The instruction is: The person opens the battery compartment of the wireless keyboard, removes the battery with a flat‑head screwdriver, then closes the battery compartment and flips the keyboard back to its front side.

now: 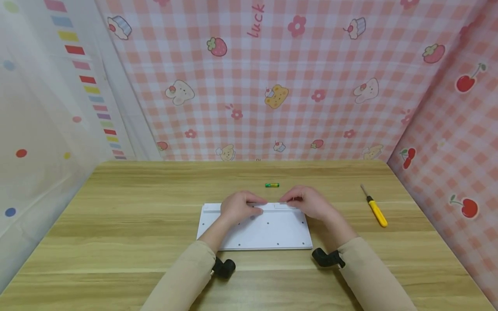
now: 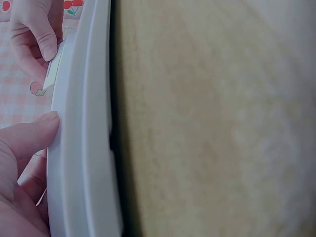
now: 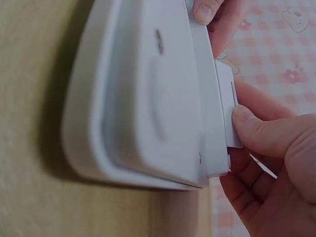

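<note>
A white keyboard [image 1: 268, 236] lies underside up on the wooden table, with small screw spots across its back. My left hand [image 1: 236, 208] grips its raised far edge left of centre, thumb on the near side and fingers beyond. At the right part of that edge, my right hand [image 1: 312, 204] pinches a small white battery cover [image 3: 226, 106] between thumb and fingers. In the right wrist view the cover sticks out past the keyboard's edge. Just beyond the keyboard lies a green battery [image 1: 272, 185].
A screwdriver [image 1: 376, 211] with a yellow and black handle lies to the right, its tip pointing away. Behind the table [image 1: 136, 216] hangs a pink checked cloth [image 1: 249, 65], with more cloth at both sides.
</note>
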Available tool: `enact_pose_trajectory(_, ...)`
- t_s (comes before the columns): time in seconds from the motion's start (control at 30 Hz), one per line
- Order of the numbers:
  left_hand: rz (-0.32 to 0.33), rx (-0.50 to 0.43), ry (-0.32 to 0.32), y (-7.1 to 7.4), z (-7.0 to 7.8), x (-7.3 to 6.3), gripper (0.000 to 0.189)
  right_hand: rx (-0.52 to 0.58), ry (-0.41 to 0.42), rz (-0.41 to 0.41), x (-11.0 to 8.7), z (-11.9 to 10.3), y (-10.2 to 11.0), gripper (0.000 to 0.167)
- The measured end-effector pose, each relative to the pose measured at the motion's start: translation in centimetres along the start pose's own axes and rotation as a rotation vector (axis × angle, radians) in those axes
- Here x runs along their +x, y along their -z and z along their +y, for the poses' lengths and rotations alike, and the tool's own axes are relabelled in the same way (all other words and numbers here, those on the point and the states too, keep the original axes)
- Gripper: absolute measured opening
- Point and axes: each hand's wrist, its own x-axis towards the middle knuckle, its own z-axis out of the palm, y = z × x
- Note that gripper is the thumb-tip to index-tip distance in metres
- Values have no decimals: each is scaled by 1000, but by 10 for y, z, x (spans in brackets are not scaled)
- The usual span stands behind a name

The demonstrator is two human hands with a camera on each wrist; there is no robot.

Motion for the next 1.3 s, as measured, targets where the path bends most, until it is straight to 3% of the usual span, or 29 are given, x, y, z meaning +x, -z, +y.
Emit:
enact_pose_trajectory(0.5,3,15,10,0,0,0,22,-58,4,10,0,-2,0,22)
enact_pose_trajectory(1.03,5,23,9,-1,1,0,22,-32,-22,10,-2,4,-3,21)
enact_pose_trajectory(1.3,8,29,14,-1,1,0,23,-29,5,-10,-3,8,-3,23)
